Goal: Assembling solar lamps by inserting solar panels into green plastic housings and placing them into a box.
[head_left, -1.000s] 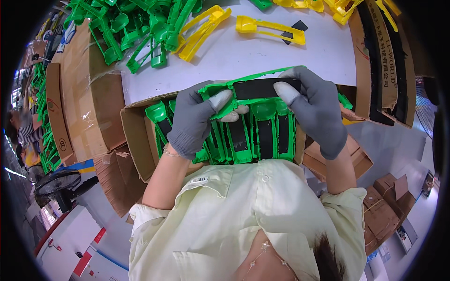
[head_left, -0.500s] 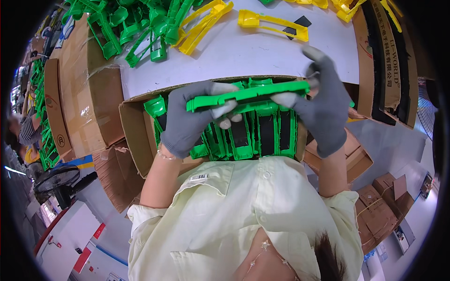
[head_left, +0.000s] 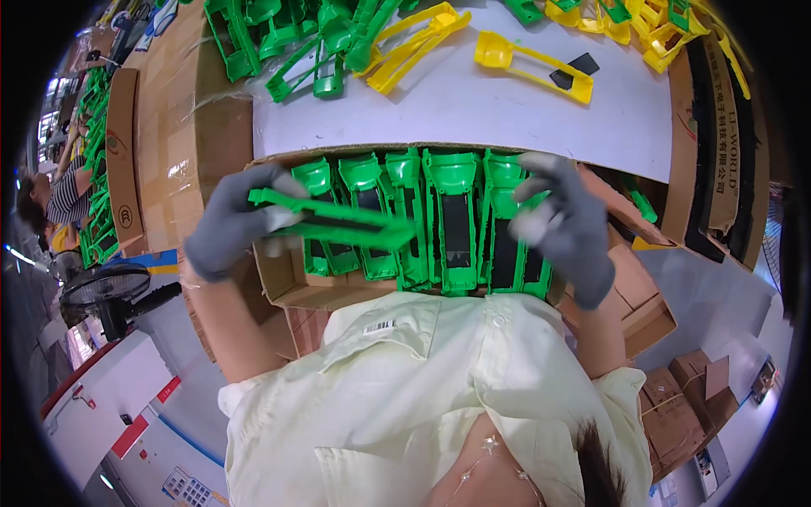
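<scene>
My left hand point(head_left: 241, 215), in a grey glove with pale fingertips, grips one end of a long green plastic casing point(head_left: 351, 226) with a dark strip along it. The casing is tilted over the left side of an open cardboard box point(head_left: 312, 296). Inside the box, several similar green casings point(head_left: 456, 173) with dark inserts stand side by side. My gloved right hand point(head_left: 562, 224) hovers at the box's right end, its blurred fingers bent but apart. Green shows between those fingers, seemingly from a casing in the box; whether they touch it I cannot tell.
Beyond the box, a white tabletop point(head_left: 363, 122) bears a yellow frame point(head_left: 541, 68), a black flat piece point(head_left: 576, 71) and heaped green parts point(head_left: 338, 38). Large cartons point(head_left: 160, 160) stand at left, more at right. A black fan point(head_left: 110, 296) is at lower left; a person in stripes point(head_left: 69, 194) sits beyond.
My right hand has let go of the casing, which my left hand has carried left and lowered at its right end. The hands have moved apart, uncovering the row in the box.
</scene>
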Motion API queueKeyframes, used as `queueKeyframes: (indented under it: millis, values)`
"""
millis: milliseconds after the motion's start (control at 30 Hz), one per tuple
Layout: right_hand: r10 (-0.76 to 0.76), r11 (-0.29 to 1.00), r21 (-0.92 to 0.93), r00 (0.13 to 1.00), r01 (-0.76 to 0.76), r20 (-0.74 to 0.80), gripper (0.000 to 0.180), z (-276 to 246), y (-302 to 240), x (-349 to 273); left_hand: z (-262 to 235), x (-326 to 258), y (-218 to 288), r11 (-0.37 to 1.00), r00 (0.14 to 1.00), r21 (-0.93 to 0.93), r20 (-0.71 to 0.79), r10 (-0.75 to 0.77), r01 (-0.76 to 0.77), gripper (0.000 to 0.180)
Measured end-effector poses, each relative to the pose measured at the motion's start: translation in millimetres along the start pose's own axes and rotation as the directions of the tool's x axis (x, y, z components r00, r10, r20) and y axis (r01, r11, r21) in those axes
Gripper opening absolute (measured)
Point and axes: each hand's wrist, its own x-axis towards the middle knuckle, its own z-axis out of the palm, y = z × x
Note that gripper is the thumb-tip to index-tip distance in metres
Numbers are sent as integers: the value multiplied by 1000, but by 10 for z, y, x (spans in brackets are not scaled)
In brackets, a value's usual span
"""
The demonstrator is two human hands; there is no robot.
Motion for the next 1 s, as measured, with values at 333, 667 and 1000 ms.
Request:
queueKeyframes:
  millis: [333,667,1000]
  values:
    - [-420,768,-593,889,241,-183,25,-1051,725,1204,-3,504,9,362,961,932,-112,254,13,41]
    - [-302,483,-811,932,330,199,31,-1317,721,1769,-11,1213,426,614,651,787,-433,623,-64,30]
    - [-305,819,-549,937,166,-172,40,-812,525,1499,753,1827,664,127,476,955,17,879,-267,41]
